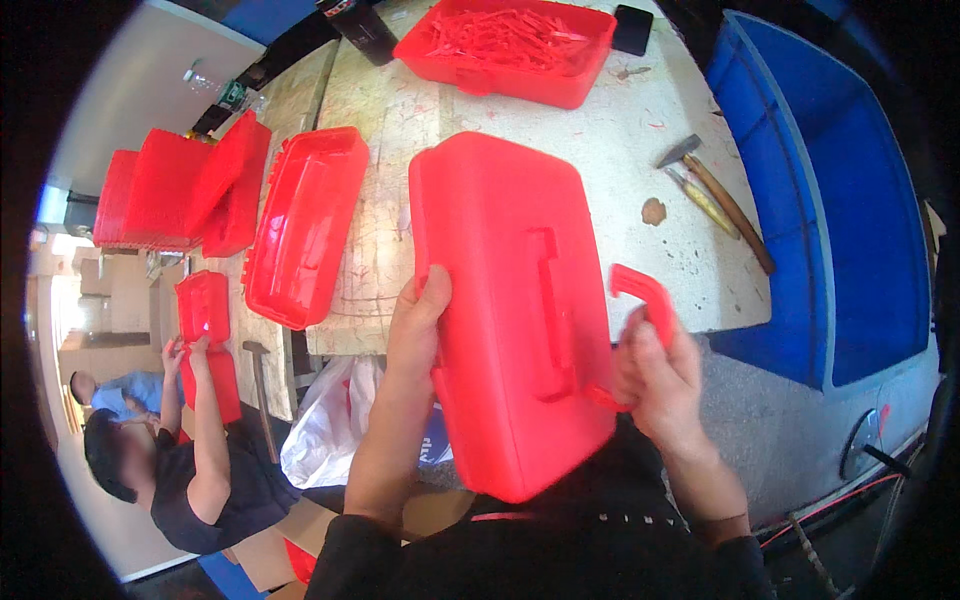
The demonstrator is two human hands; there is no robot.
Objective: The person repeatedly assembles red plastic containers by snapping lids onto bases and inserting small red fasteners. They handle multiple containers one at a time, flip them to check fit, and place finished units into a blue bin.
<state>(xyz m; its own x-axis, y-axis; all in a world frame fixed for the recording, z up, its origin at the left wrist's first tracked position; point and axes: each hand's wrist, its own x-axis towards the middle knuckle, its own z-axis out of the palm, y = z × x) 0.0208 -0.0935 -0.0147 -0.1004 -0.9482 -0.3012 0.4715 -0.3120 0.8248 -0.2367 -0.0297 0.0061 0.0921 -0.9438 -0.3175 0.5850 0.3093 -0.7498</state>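
Note:
In front of me a red plastic case (pixel 490 230) stands tilted, its smooth outer face with a raised oblong recess turned toward me. My left hand (pixel 418 325) grips its left edge, thumb on the face. A curved red plastic handle (pixel 648 292) is in my right hand (pixel 658 385), the fingers closed round it beside the case's right edge. One handle end is near the lower end of the recess; whether it touches the case I cannot tell. An open red case half (pixel 305 230) lies on the worktable to the left.
On the worn worktable (pixel 620 160) are a red box (pixel 545 88) of red plastic scraps, a phone (pixel 632 30), a hammer (pixel 725 195) and a yellow-handled tool (pixel 702 202). Stacked red parts (pixel 165 190) stand left. A blue crate (pixel 770 180) is right; a co-worker (pixel 215 480) handles another case.

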